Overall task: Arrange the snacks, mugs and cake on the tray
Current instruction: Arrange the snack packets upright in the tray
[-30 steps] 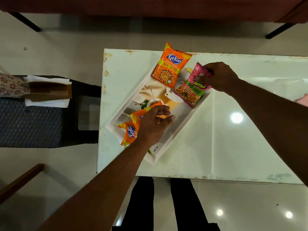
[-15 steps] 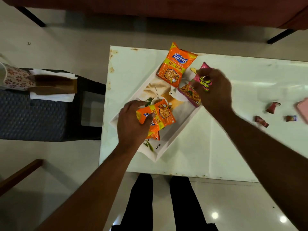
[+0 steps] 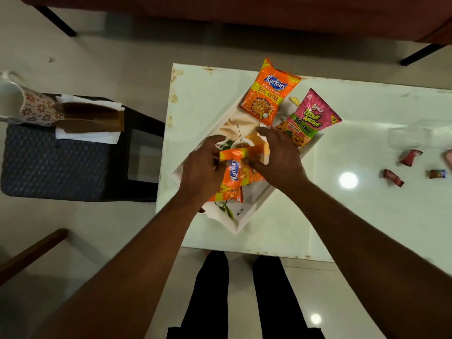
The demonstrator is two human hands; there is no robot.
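A white rectangular tray point(image 3: 247, 217) lies diagonally on the white table point(image 3: 318, 216). An orange Kurkure packet point(image 3: 269, 94) lies on the tray's far corner, and a pink Bingo packet point(image 3: 308, 121) lies beside it on the right edge. Over the tray's middle, my left hand point(image 3: 203, 167) and my right hand point(image 3: 278, 157) both grip small orange Kurkure packets point(image 3: 234, 172), held together just above the tray. Another small orange packet point(image 3: 228, 194) lies under them. The tray's printed picture is partly hidden by my hands.
Three small wrapped sweets point(image 3: 393, 177) lie on the table at the right. A floral mug point(image 3: 29, 106) and wrapped brown cake slices point(image 3: 90, 118) sit on a dark woven stool point(image 3: 56, 162) left of the table. My legs point(image 3: 244, 289) stand at the table's near edge.
My right hand let go of the pink Bingo packet, which now lies on the tray, and moved left to the small orange packets that my left hand lifted.
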